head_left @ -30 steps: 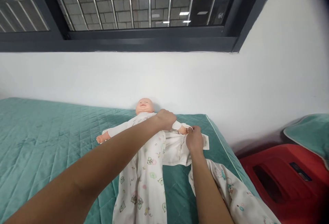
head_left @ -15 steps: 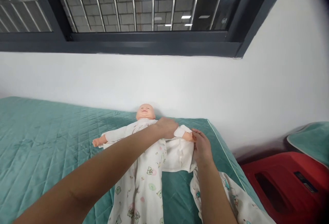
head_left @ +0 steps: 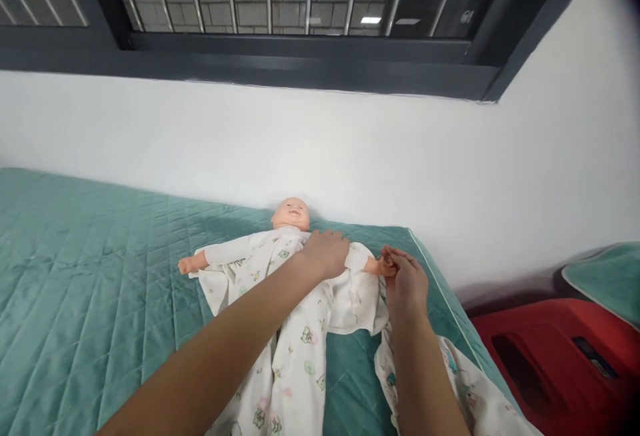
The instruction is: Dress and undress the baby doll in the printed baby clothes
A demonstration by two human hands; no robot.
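Observation:
A baby doll (head_left: pixel 290 213) lies on its back on a green quilted mattress (head_left: pixel 90 269), head toward the wall. It wears a white printed romper (head_left: pixel 295 349) that hangs open on its right-hand side. My left hand (head_left: pixel 326 253) rests on the doll's chest and shoulder, pressing on the cloth. My right hand (head_left: pixel 405 279) holds the doll's small hand at the end of its outstretched arm, beside the loose white flap (head_left: pixel 355 299).
A white wall runs behind the mattress under a dark-framed window (head_left: pixel 280 36). A red plastic object (head_left: pixel 550 356) stands right of the mattress edge, with a green cushion (head_left: pixel 605 269) behind it. A second printed cloth (head_left: pixel 475 403) lies under my right forearm.
My right hand let go of the white flap and moved right to the doll's hand. The flap now lies flatter. My left hand stayed on the doll's chest.

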